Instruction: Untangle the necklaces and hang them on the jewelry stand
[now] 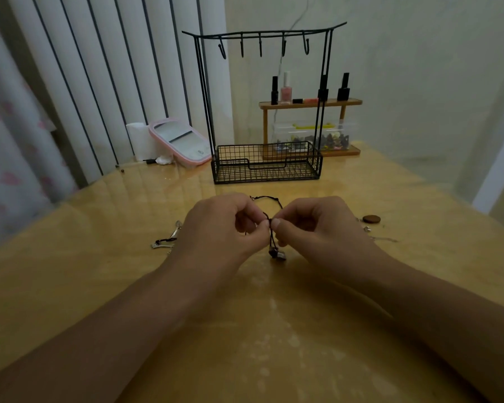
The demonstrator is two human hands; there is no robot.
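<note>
A black cord necklace (271, 225) hangs between my two hands just above the table, with a small dark pendant dangling below the fingers. My left hand (224, 225) pinches the cord from the left. From the right, my right hand (317, 223) pinches the same spot, fingertips almost touching. The cord loops up behind the fingers. A black wire jewelry stand (266, 164) with several bare hooks on its top bar stands behind my hands. Another necklace with silver pendants (165, 242) lies on the table to the left. A round brown pendant (371, 219) lies to the right.
Behind the stand is a wooden shelf (310, 103) with nail polish bottles and a clear box of small items. A pink-framed mirror (179, 139) leans at the back left beside a white paper roll (137, 138). The glossy yellow table (259, 330) extends toward me.
</note>
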